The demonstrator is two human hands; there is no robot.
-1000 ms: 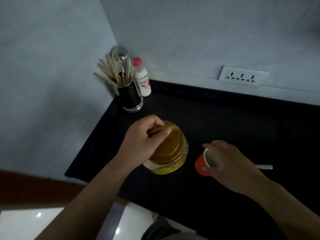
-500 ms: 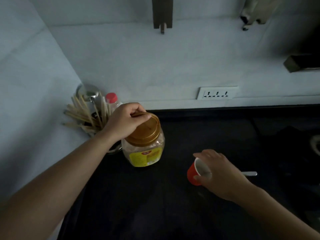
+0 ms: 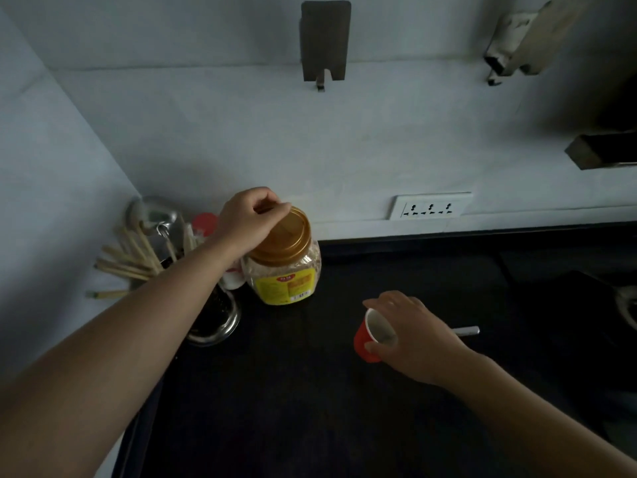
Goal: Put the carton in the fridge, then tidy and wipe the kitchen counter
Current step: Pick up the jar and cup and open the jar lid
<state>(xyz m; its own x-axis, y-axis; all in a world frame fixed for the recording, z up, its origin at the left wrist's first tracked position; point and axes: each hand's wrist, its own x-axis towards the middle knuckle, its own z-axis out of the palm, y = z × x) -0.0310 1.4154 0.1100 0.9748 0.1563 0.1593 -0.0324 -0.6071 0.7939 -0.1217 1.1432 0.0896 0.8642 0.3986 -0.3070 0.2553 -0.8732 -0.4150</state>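
Kitchen counter (image 3: 293, 408), I log, bears a jar (image 3: 287, 276) at back left beside the utensil holder (image 3: 215, 322), left hand (image 3: 248, 224) fingers curled on its gold lid (image 3: 287, 238), right hand (image 3: 418, 338) clamped round a red cup (image 3: 364, 340) mid-counter.

Gold-lidded jar (image 3: 284, 270) upright on black counter (image 3: 310, 408)
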